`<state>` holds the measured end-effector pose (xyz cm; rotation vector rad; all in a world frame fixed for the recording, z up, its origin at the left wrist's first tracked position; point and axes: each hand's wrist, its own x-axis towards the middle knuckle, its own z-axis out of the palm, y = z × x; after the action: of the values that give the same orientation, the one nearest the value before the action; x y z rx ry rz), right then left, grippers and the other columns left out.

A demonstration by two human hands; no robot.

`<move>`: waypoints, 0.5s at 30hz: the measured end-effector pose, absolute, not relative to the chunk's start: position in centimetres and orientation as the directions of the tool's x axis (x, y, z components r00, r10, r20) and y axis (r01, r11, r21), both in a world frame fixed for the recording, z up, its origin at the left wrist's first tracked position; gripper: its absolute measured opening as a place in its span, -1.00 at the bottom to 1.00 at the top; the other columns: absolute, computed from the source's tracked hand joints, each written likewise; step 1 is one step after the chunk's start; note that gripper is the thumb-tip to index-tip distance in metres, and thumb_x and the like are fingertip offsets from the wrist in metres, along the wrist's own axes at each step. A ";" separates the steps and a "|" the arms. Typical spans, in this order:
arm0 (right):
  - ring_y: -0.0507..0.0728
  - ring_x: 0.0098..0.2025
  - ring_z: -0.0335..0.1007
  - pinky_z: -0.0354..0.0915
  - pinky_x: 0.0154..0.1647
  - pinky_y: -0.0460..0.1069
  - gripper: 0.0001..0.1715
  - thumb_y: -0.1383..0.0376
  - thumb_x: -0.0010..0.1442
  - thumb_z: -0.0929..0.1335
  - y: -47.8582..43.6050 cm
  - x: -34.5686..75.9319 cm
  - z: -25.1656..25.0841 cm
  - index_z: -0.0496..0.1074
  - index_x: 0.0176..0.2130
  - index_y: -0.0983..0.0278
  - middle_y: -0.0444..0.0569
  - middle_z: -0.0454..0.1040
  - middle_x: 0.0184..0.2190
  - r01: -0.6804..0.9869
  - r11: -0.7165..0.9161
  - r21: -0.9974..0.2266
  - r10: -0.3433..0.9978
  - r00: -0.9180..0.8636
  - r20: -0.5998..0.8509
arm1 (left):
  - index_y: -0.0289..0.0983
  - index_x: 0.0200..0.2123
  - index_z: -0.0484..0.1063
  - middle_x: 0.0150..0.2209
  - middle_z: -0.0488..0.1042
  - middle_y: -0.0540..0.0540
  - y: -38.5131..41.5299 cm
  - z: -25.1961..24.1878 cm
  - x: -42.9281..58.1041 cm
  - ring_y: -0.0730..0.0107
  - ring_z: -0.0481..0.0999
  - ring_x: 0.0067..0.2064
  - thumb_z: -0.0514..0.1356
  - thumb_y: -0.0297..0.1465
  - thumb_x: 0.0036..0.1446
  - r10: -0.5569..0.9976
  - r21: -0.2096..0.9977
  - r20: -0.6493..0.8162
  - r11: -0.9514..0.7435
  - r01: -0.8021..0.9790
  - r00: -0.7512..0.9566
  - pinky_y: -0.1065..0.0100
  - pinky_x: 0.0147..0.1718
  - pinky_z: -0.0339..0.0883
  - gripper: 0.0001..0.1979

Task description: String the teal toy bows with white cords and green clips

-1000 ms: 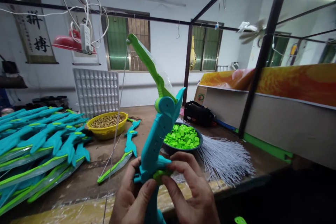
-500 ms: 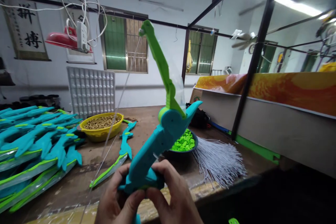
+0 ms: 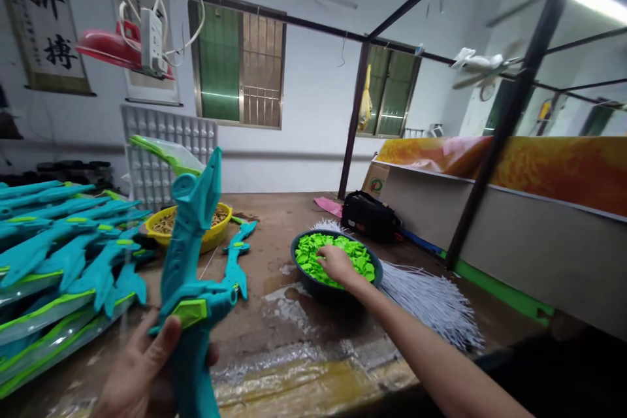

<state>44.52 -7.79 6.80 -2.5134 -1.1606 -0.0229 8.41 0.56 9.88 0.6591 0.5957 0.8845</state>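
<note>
My left hand point(image 3: 142, 366) is wrapped round the grip of a teal toy bow point(image 3: 189, 261), held upright at the left. A bright green cap point(image 3: 190, 311) sits on the side of its grip, and a green limb with clear plastic sticks out at the top. Farther right, my right hand point(image 3: 337, 262) reaches into a dark bowl point(image 3: 313, 284) heaped with small green plastic pieces point(image 3: 355, 255). Its fingers are bent together down among the pieces; their tips are partly hidden, and I cannot make out what they pinch.
Many teal toy bows point(image 3: 73, 248) are piled at the left. A yellow basin point(image 3: 215, 235) of small brass-coloured parts stands behind the held bow. Another teal bow point(image 3: 238, 261) lies mid-table. White cords point(image 3: 431, 300) spread right of the bowl, with a black bag point(image 3: 369, 215) behind.
My right hand has let go of the bow and moved right into the bowl of green pieces. My left hand has moved left with the bow and turned it, showing the green cap.
</note>
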 end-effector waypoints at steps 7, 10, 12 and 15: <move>0.21 0.02 0.45 0.42 0.06 0.19 -0.68 0.19 0.39 0.38 -5.2 46.6 3.1 0.44 0.04 0.32 0.06 0.46 0.04 0.739 -0.660 -0.138 0.735 0.673 0.089 | -0.40 0.12 0.33 -0.17 0.57 -0.34 3.5 6.5 11.2 0.43 0.56 -0.44 -0.03 -0.36 0.43 0.511 0.222 -0.274 0.858 -0.463 0.815 0.63 -0.73 0.26 -0.67; 0.20 0.00 0.45 0.42 0.04 0.19 -0.68 0.17 0.39 0.38 -5.4 47.7 2.5 0.44 0.03 0.33 0.05 0.46 0.01 0.740 -0.663 -0.113 0.737 0.672 0.071 | -0.52 0.21 0.20 -0.22 0.53 -0.33 3.3 5.0 11.6 0.52 0.40 -0.54 0.00 -0.18 0.42 0.375 0.228 -0.168 0.914 -0.335 0.911 0.62 -0.76 0.26 -0.47; 0.20 -0.01 0.45 0.42 0.03 0.18 -0.68 0.17 0.39 0.38 -5.6 48.3 2.3 0.44 0.02 0.33 0.04 0.47 0.00 0.740 -0.664 -0.108 0.739 0.671 0.056 | -0.53 0.17 0.25 -0.32 0.49 -0.24 2.8 4.5 11.6 0.57 0.29 -0.60 0.00 -0.14 0.41 0.343 0.303 -0.114 0.906 -0.296 0.932 0.61 -0.75 0.27 -0.45; 0.18 -0.04 0.47 0.44 -0.01 0.15 -0.69 0.17 0.38 0.38 -6.1 48.5 2.3 0.45 0.00 0.33 0.03 0.48 -0.03 0.721 -0.683 -0.120 0.721 0.691 0.047 | -0.50 0.08 0.34 -0.36 0.45 -0.20 2.1 4.3 11.4 0.55 0.30 -0.56 0.04 -0.12 0.40 0.345 0.348 -0.073 0.888 -0.301 0.936 0.65 -0.76 0.21 -0.49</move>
<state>48.53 -6.11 2.32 -2.7695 -1.1860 0.0053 11.40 2.08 4.29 0.3397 0.1345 0.3366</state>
